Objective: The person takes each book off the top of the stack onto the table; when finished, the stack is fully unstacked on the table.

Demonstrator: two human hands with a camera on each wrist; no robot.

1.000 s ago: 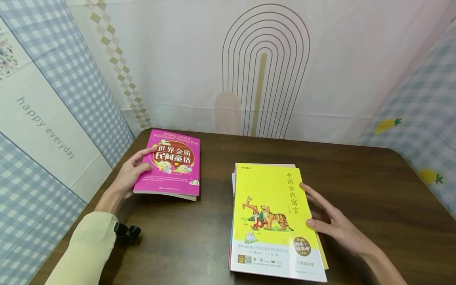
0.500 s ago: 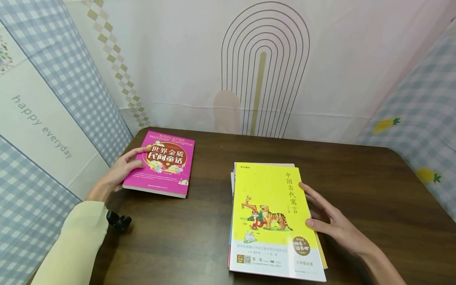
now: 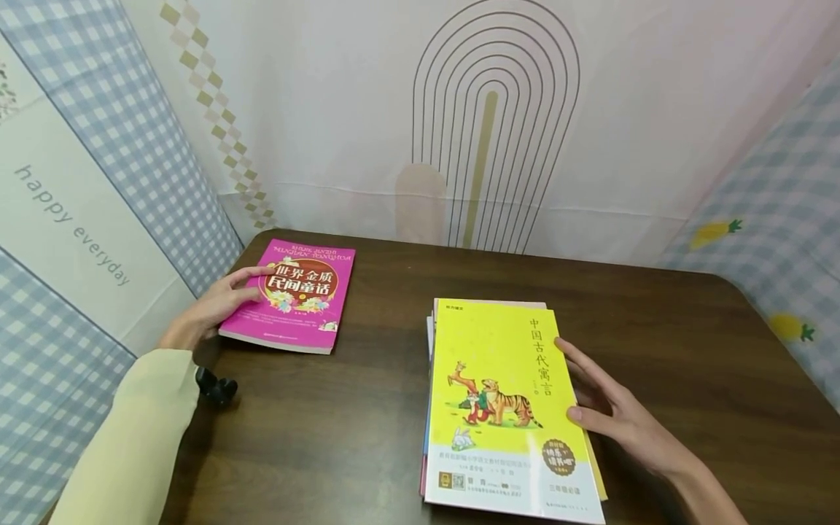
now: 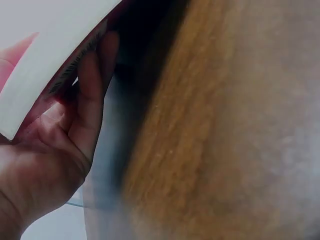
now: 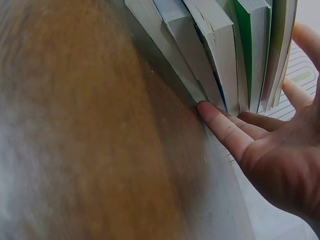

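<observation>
At the table's left side, my left hand (image 3: 213, 306) grips a pink book (image 3: 295, 321) by its left edge. Two of its digits lie on the cover, while in the left wrist view other fingers (image 4: 90, 85) reach beneath the book's tilted underside. A yellow book with a tiger picture (image 3: 492, 335) tops a stack in front of me. My right hand (image 3: 620, 419) rests against the stack's right side with extended fingers. In the right wrist view, fingertips (image 5: 207, 110) touch the edges of several stacked books (image 5: 215, 45), one with a green cover.
Dark wooden table (image 3: 380, 408) extends between the pink book and the stack. A patterned curtain (image 3: 328, 146) hangs behind, with checked cloth (image 3: 164, 146) along the left and another cloth (image 3: 774, 240) on the right. A black wrist camera (image 3: 216, 386) sits at the left sleeve.
My left hand has carried the pink book leftward and slightly farther back. My right hand stays in place against the stack.
</observation>
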